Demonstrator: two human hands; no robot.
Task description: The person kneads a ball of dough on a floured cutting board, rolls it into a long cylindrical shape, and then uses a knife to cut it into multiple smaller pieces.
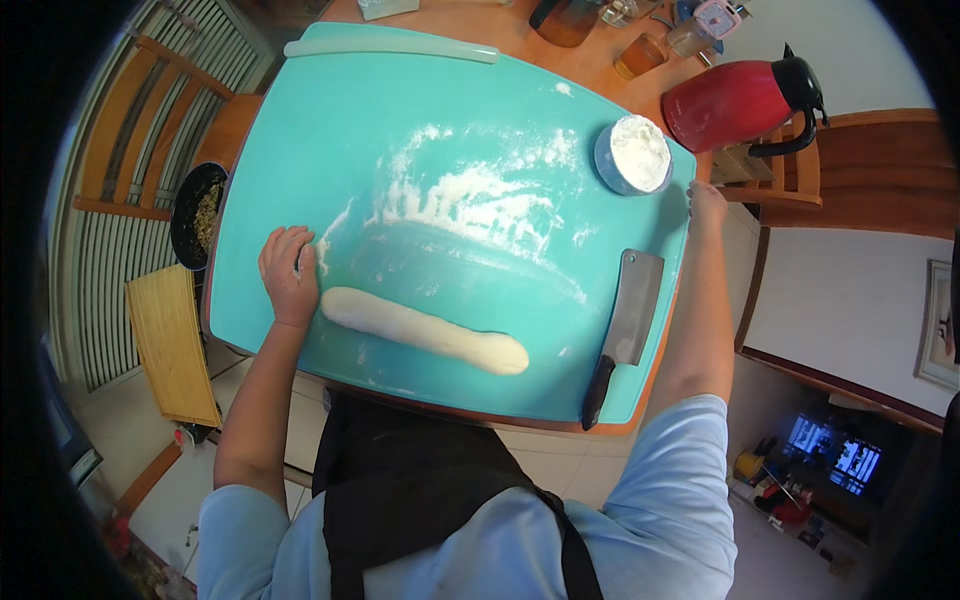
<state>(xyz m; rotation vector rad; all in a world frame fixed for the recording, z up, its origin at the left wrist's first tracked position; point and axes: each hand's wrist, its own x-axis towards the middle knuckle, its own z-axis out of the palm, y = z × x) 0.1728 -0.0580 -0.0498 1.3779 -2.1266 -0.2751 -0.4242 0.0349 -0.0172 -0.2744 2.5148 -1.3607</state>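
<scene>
A long, smooth roll of dough lies on a turquoise mat close to the table's near edge. Beside its left end my left hand rests on the mat, fingers slightly bent, with nothing seen in it. White flour is spread over the middle of the mat. My right hand is at the mat's right edge, below a bowl of flour; its fingers are partly hidden, and whether they grip the edge I cannot tell. A cleaver with a dark handle lies at the right, between the dough and my right arm.
A red vacuum jug stands at the back right, near a glass of amber liquid and a glass pitcher. A pale green rod lies along the far edge. A dark pan of chopped food sits beyond the left edge, by a wooden chair.
</scene>
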